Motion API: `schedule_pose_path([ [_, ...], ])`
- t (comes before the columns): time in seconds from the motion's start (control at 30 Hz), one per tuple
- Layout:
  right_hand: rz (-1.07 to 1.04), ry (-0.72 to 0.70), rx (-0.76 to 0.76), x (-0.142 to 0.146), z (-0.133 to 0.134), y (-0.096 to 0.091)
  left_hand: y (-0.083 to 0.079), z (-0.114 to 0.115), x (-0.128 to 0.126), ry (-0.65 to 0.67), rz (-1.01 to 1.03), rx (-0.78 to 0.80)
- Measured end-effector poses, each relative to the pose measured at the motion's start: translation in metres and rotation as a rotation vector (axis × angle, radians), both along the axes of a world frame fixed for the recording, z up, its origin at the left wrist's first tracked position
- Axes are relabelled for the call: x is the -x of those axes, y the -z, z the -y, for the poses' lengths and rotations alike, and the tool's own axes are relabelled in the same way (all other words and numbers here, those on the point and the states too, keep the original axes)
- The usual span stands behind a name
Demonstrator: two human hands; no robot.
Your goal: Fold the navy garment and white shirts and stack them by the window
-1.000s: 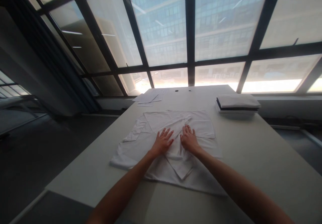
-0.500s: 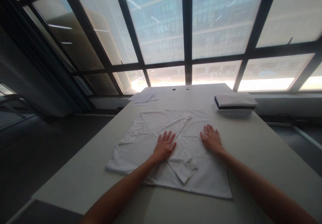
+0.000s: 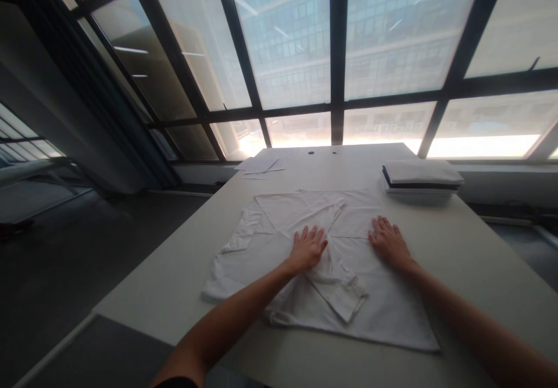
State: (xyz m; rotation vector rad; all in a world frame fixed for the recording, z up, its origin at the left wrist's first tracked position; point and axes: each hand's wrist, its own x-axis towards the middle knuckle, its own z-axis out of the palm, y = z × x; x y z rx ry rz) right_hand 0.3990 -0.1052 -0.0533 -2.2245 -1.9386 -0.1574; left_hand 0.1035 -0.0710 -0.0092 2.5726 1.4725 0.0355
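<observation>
A white shirt [image 3: 283, 260] lies spread on the white table [image 3: 174, 277], its sleeves folded in over the body. One sleeve [image 3: 346, 298] points toward the near edge, right of the middle. My left hand [image 3: 307, 249] rests on the middle of the shirt, palm down with the fingers spread. At the shirt's right edge my right hand [image 3: 390, 242] lies flat, fingers stretched forward. Neither hand grips the cloth. The fabric beneath both palms is hidden.
Toward the right back of the table sits a stack of folded cloth [image 3: 422, 175], white with a dark layer. Sheets of paper [image 3: 261, 167] lie at the left back. Large windows [image 3: 279, 56] rise beyond the table, and a dark curtain [image 3: 100, 103] hangs at the left.
The view has turned a little to the left, so everything sits further right. My left hand has shifted slightly across the shirt; my right hand has slid slightly outward to its edge.
</observation>
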Motion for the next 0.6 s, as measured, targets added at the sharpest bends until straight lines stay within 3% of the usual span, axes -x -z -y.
schedule_pose_path([
  [0.13,0.04,0.002,-0.059,0.01,0.0,-0.008,-0.002,-0.021,-0.009,0.099,0.025,-0.038],
  [0.27,-0.038,-0.139,-0.058,0.051,-0.011,-0.02,0.009,-0.024,-0.013,0.125,0.068,-0.148],
  [0.47,-0.312,-0.56,0.039,0.14,-0.064,-0.034,0.018,-0.024,-0.009,0.175,0.074,-0.211],
  [0.6,-0.28,-0.633,0.097,0.143,-0.107,-0.031,0.02,-0.024,-0.008,0.16,0.098,-0.224],
])
